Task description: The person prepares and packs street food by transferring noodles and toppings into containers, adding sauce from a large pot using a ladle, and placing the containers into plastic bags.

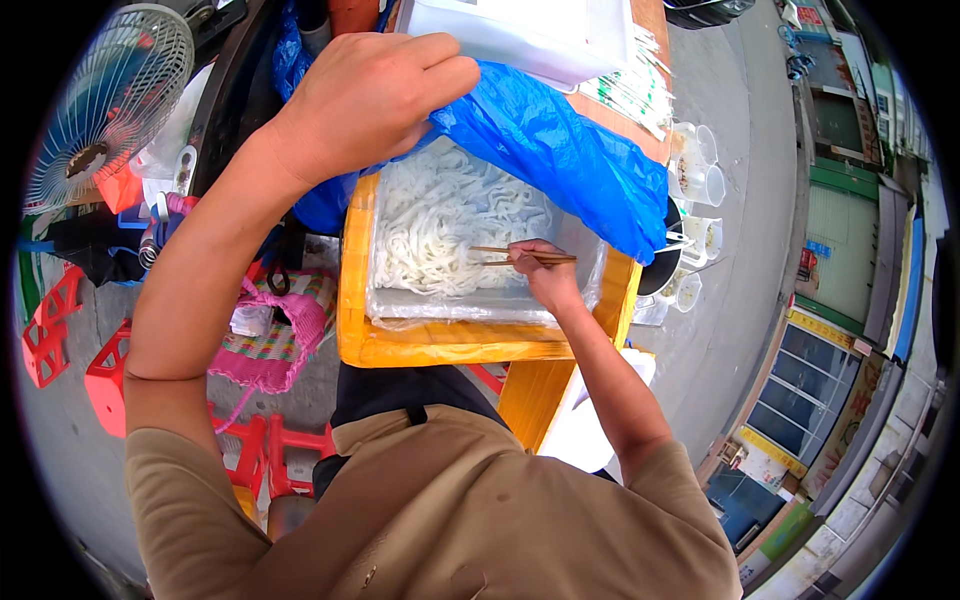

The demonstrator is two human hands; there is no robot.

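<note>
White noodles [440,225] lie heaped in a plastic-lined tub inside a box wrapped in yellow tape [450,348]. My right hand [545,275] grips a pair of wooden chopsticks [490,256], their tips at the right side of the noodle heap. Above the far side of the box, my left hand [385,95] is closed on the gathered edge of a blue plastic sheet [560,145]. The sheet is pulled back along the box's far edge and hangs down to the right. My left fingertips are partly hidden.
Beyond the sheet stands a white plastic container [525,40], with wrapped chopsticks [640,85] beside it. Clear cups [697,165] line the right side. A fan [110,100], a pink woven bag [275,340] and red stools [108,375] are at left.
</note>
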